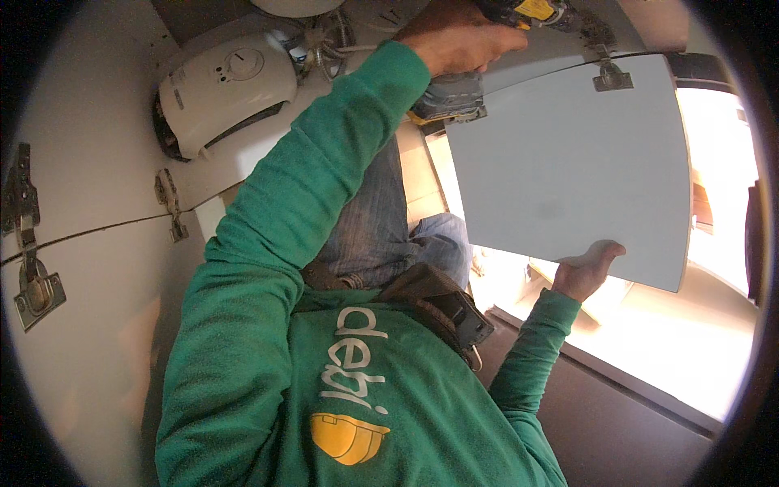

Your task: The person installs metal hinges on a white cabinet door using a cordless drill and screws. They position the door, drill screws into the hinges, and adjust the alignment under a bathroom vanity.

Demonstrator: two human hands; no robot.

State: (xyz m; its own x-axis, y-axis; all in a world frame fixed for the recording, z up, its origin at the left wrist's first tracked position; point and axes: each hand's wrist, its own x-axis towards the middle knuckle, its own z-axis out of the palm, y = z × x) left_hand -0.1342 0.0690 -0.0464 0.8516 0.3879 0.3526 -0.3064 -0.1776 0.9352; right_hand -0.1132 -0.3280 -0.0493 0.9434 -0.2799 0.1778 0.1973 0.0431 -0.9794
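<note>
Gripping chunky plastic drill (450,97), left fingers (510,38) curled round it, right fingers (610,252) clasping smooth, flat-faced panel (568,162).

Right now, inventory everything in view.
Door panel: one, white, right
Hinges: four visible, metallic, two on door panel, two left
Power tool: one, black and yellow, top edge, cut off
Rounded appliance: one, white, upper left
Hoses: several, pale, beside appliance
Cabinet boards: two, off-white, far left
Dark board: one, brown, lower right
Pouch: one, dark, waist
Jeans: one pair, blue, centre
Sweatshirt: one, green, lower centre
Left hand: one, on power tool
Right hand: one, at door panel's lower edge
</note>
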